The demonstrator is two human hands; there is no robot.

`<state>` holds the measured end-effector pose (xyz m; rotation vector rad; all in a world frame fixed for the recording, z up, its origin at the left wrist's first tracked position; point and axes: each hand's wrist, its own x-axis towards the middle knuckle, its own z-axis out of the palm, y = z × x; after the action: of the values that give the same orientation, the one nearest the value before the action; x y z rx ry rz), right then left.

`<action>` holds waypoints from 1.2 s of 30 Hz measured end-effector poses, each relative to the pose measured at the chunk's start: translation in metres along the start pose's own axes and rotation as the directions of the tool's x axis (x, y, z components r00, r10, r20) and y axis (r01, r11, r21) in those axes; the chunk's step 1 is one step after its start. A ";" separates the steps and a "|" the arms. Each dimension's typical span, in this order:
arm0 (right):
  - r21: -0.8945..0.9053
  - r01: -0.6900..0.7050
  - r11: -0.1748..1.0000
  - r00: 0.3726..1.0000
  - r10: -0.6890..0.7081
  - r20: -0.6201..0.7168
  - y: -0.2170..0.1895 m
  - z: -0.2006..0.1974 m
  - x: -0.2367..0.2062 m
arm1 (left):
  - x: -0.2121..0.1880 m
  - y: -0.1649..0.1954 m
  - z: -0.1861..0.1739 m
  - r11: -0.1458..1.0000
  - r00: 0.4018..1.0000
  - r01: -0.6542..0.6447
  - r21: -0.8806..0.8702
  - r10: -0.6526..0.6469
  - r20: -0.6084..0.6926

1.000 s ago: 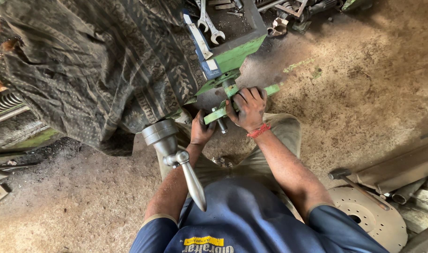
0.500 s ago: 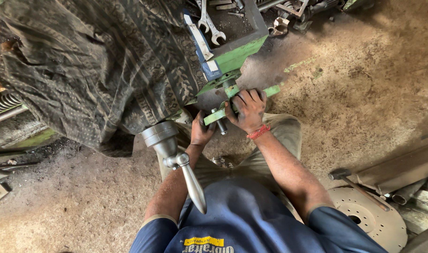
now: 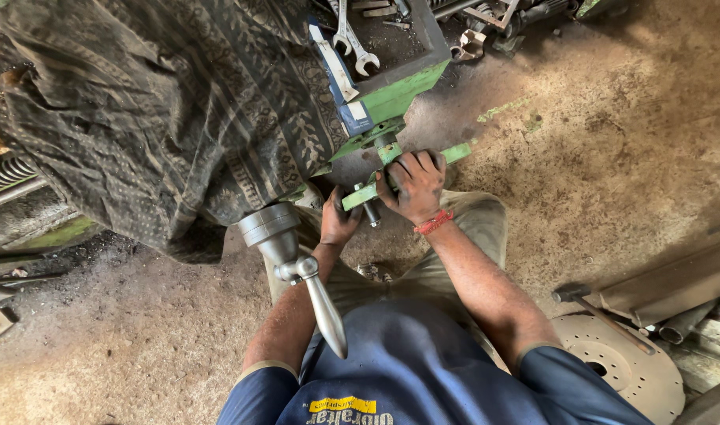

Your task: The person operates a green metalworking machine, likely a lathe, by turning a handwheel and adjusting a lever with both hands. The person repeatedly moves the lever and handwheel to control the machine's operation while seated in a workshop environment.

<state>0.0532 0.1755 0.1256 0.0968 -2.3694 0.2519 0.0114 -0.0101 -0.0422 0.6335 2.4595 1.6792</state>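
Observation:
My right hand [image 3: 414,186] is wrapped over a green metal bar [image 3: 458,151] that juts out under a green machine table [image 3: 394,93]. A red thread band sits on that wrist. My left hand [image 3: 338,220] reaches up beneath the bar's near end, close to a short steel pin [image 3: 371,214] hanging from it; whether it grips anything I cannot tell. A grey steel crank handle [image 3: 312,291] sticks out toward me just left of my left forearm. A dark patterned cloth [image 3: 155,110] covers the machine on the left.
Spanners [image 3: 350,35] lie on the machine table's top. A perforated metal disc [image 3: 631,362] and a hammer [image 3: 588,303] rest on the dirt floor at lower right, beside rusty plates and pipes. Coil springs and scrap sit at far left.

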 end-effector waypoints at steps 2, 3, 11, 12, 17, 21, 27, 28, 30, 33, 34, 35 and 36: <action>0.000 -0.001 1.000 1.000 0.001 0.002 -0.001 -0.001 0.001 | 0.000 0.000 0.001 0.999 0.999 -0.029 0.043 0.030 -0.017; 0.001 -0.003 1.000 1.000 0.003 0.002 -0.002 -0.002 0.002 | 0.000 0.000 0.001 0.999 1.000 -0.023 0.030 0.023 -0.013; 0.027 0.008 1.000 1.000 -0.008 0.002 -0.007 -0.007 0.007 | -0.001 -0.002 0.001 0.999 0.999 -0.031 0.027 0.031 -0.014; 0.025 0.011 1.000 1.000 -0.011 0.000 -0.007 -0.007 0.007 | -0.001 -0.002 0.001 0.999 0.999 -0.029 0.032 0.030 -0.015; 0.024 0.014 1.000 1.000 -0.014 0.012 -0.007 -0.008 0.008 | -0.001 -0.003 0.001 0.998 0.999 -0.037 0.042 0.038 -0.014; 0.020 0.009 1.000 1.000 -0.010 0.027 -0.007 -0.007 0.006 | 0.000 -0.001 -0.001 0.999 1.000 -0.030 0.019 0.030 -0.004; -0.005 0.018 1.000 0.999 -0.018 0.045 -0.007 -0.004 0.004 | 0.000 0.002 -0.002 0.999 1.000 -0.024 -0.038 0.024 0.001; -0.008 0.022 1.000 0.999 -0.022 0.043 -0.007 -0.004 0.004 | 0.000 0.002 -0.002 0.999 1.000 -0.023 -0.040 0.023 0.003; -0.008 0.023 1.000 0.999 -0.023 0.037 -0.007 -0.003 0.004 | 0.000 0.000 -0.001 0.999 1.000 -0.024 -0.031 0.024 0.000; -0.009 0.022 1.000 0.999 -0.021 0.036 -0.008 -0.003 0.004 | -0.001 -0.002 0.000 1.000 1.000 -0.028 -0.013 0.028 -0.012; -0.010 0.021 1.000 0.999 -0.020 0.036 -0.008 -0.004 0.003 | -0.001 -0.003 0.001 0.999 0.999 -0.031 -0.016 0.031 -0.014; -0.014 0.020 1.000 0.999 -0.020 0.041 -0.009 -0.004 0.003 | -0.001 -0.003 0.001 0.999 0.999 -0.035 -0.019 0.034 -0.016; -0.017 0.020 1.000 0.999 -0.020 0.044 -0.009 -0.004 0.003 | -0.002 -0.003 0.001 0.999 1.000 -0.027 -0.031 0.026 -0.013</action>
<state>0.0544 0.1674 0.1318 0.1188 -2.4129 0.2215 0.0122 -0.0107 -0.0461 0.6569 2.4386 1.7330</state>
